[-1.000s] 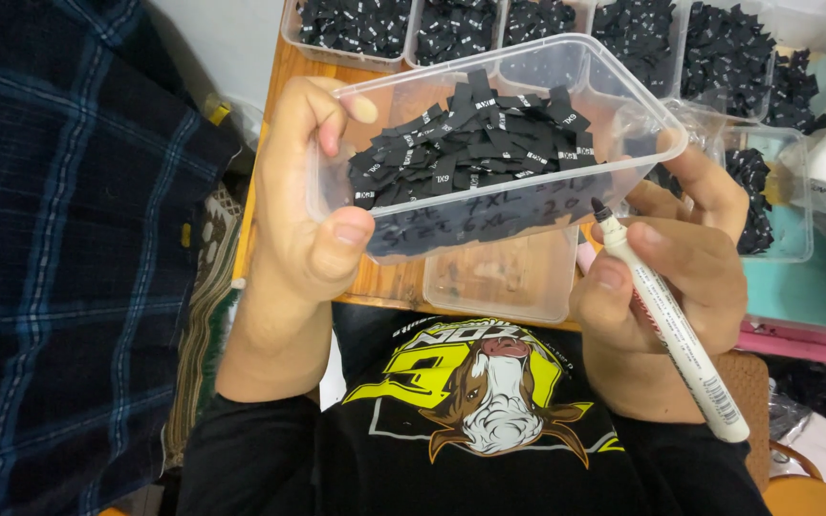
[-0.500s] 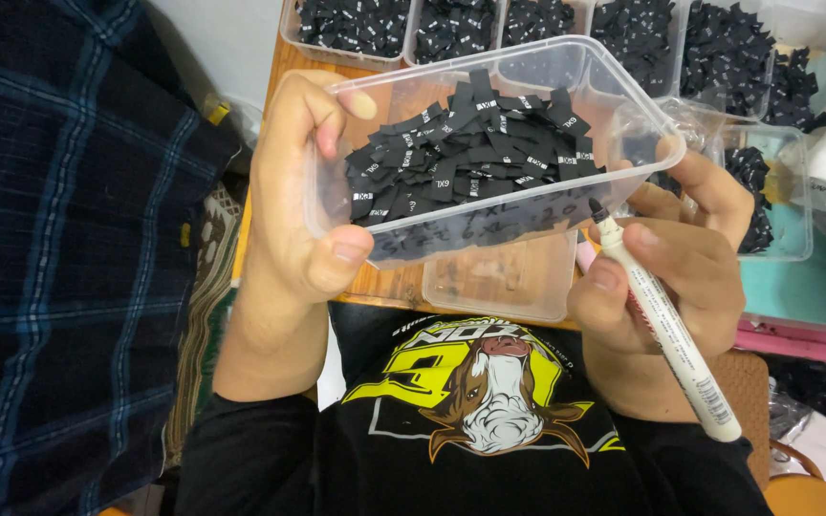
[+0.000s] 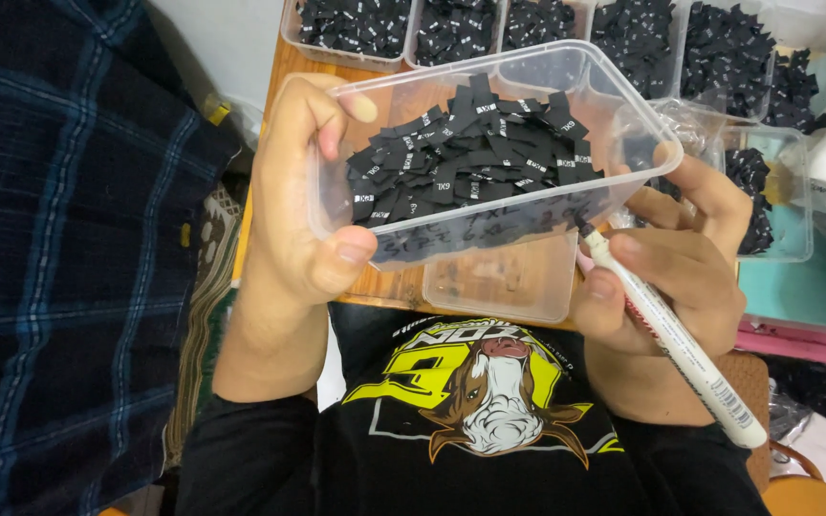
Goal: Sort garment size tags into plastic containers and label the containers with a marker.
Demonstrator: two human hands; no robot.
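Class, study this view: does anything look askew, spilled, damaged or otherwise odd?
Nothing is spilled or damaged. The clear tub of black labels is tilted, gripped by the left hand, while the right hand holds a white marker with its tip at the tub's side wall. The labels stay inside.

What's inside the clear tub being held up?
The clear tub holds a pile of small black fabric labels. Whatever lies beneath the top layer is covered.

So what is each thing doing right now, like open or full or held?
Clear plastic tub: lidless, tilted, held up.
Small black fabric labels: piled loose inside that tub.
White marker pen: uncapped, tip against the tub's side.
Left hand: gripping the tub's end.
Right hand: holding the marker.
Row of clear bins: open, holding more black labels.
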